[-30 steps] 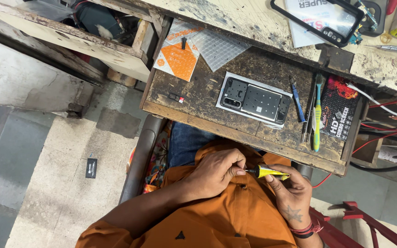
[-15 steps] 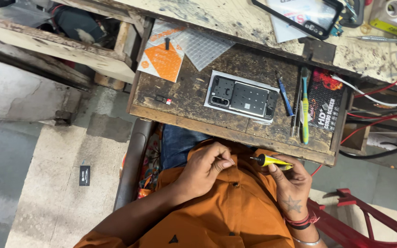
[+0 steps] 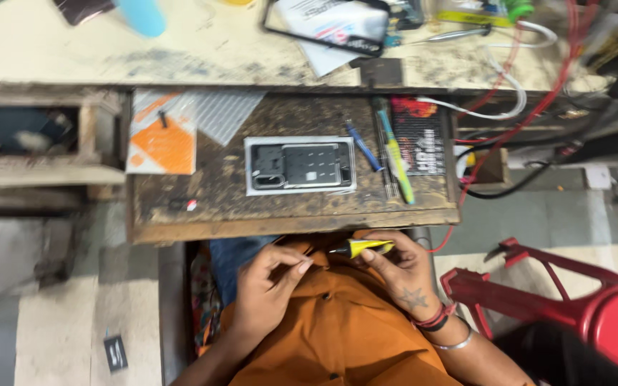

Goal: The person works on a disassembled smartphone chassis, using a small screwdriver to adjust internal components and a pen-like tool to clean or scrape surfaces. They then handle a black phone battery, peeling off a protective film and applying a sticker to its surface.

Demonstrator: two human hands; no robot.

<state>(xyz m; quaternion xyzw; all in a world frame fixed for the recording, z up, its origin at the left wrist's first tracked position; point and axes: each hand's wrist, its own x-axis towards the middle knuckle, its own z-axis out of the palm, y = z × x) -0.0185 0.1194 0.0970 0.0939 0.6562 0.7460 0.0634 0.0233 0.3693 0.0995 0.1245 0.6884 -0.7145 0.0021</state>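
While both hands sit low in the frame, just below the front edge of the worktop [image 3: 295, 221], the right hand [image 3: 402, 268] pinches a small yellow-handled screwdriver [image 3: 359, 248] between thumb and fingers, its dark tip pointing toward the left hand [image 3: 270, 282]. The left hand has its fingertips drawn together close to that tip, perhaps around something tiny; what, if anything, they grip cannot be told. The screwdriver is judged light, rigid and thin, best held at the yellow handle, where the fingers can roll it; the fine tip looks liable to slip. At the centre of the frame an opened phone [image 3: 300, 165] lies flat on the scuffed, dark wooden surface, its inner parts exposed and probably fragile. Right of it lie a blue pen-like tool [image 3: 363, 146] and a green-and-yellow tool [image 3: 395, 161], beside a dark printed card [image 3: 419, 136]. An orange-and-white packet [image 3: 162, 139] rests at centre left. Red cables [image 3: 531, 107] trail across the upper right, and a red chair [image 3: 574, 300] stands at lower right.
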